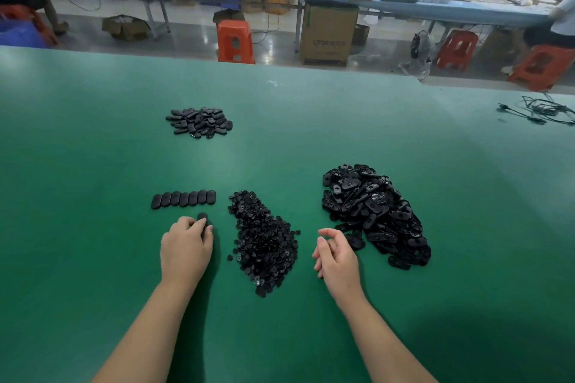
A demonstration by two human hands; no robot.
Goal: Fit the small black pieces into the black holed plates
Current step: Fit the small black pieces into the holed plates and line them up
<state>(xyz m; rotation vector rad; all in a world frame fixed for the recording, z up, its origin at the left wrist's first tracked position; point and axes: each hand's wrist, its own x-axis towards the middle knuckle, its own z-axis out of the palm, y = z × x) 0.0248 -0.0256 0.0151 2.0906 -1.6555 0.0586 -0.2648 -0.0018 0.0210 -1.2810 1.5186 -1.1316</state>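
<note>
Green mat tabletop point(93, 134) fills most of the frame, workshop floor with benches behind it along the top. Left hand point(186, 247), lower centre-left: fingers point(199, 224) curled down over one black plate point(203, 217), pinching it against the mat; only the plate's far end shows past the fingertips. Right hand point(334, 253), lower centre-right: fingers loosely curled, thumb and forefinger close together; cannot tell if a small piece sits between them (too small to see). It hovers or rests just left of the big pile, a loose plate just beside its fingertips.

Just above the left hand, a row of seven plates point(183, 198) lies side by side, touching. Between the two hands, heap of small black pieces point(264, 239), long and narrow, running from centre frame down toward lower centre. Right of the right hand, large pile of holed plates point(373, 211), jumbled, holes visible on several. Upper centre-left of the mat, smaller pile of plates point(199, 122), well apart from the rest.

Far right edge of the mat: tangle of black cable point(541, 110). Beyond the table edge: orange stool point(235, 40), cardboard box point(328, 34), more orange stools at upper right.
</note>
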